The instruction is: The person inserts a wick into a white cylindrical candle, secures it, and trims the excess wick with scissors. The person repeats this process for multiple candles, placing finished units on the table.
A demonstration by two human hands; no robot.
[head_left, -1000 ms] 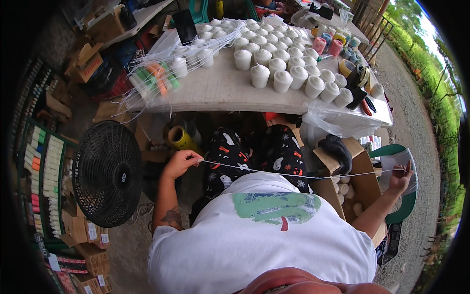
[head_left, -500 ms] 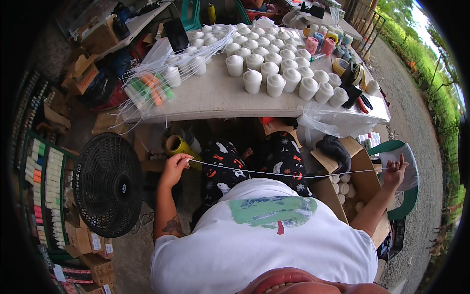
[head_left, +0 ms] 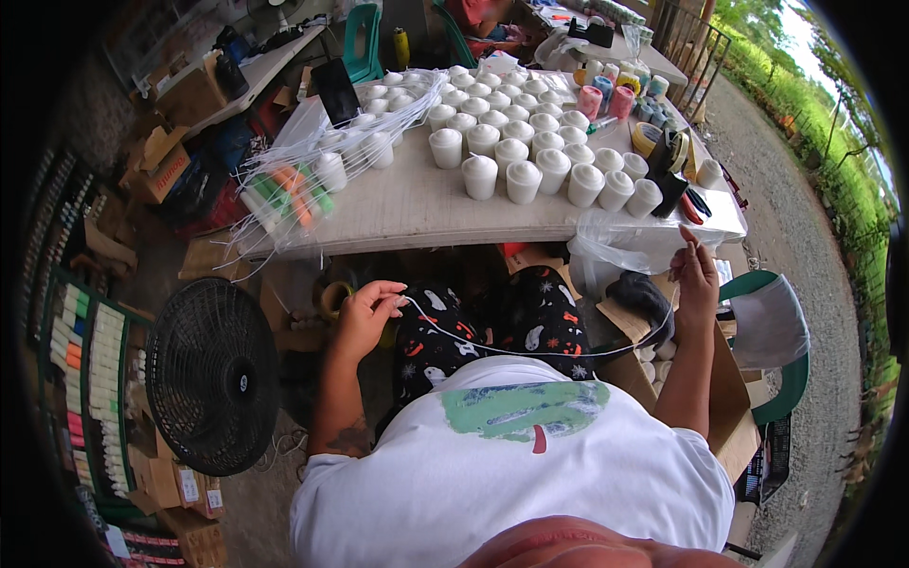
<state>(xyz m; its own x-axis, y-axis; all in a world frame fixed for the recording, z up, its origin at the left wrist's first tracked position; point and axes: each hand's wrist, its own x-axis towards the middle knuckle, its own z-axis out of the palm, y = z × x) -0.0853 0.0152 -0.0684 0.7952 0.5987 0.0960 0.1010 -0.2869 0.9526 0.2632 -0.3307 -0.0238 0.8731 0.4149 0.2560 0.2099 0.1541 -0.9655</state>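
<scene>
A thin white cord [head_left: 492, 348] hangs in a slack curve across my lap, in front of my white shirt. One end is pinched in the fingertips of my left hand [head_left: 371, 310], which is beside my left knee. My right hand [head_left: 696, 273] is raised near the table's right front edge, its fingers closed on the other end, with the index finger pointing up. Beyond my hands, several rows of white cups with domed tops [head_left: 524, 180] stand upright on the table [head_left: 407, 213].
Long thin white strands [head_left: 270, 175] and plastic-wrapped green and orange pieces lie at the table's left. Coloured spools [head_left: 620, 101] and tape rolls sit at its right. A black fan [head_left: 213, 377] stands left of me; a cardboard box [head_left: 729, 402] and green chair [head_left: 786, 393] are at right.
My right hand has come inward and up toward the table edge, and my left hand has shifted slightly right. The cord went from nearly straight to sagging.
</scene>
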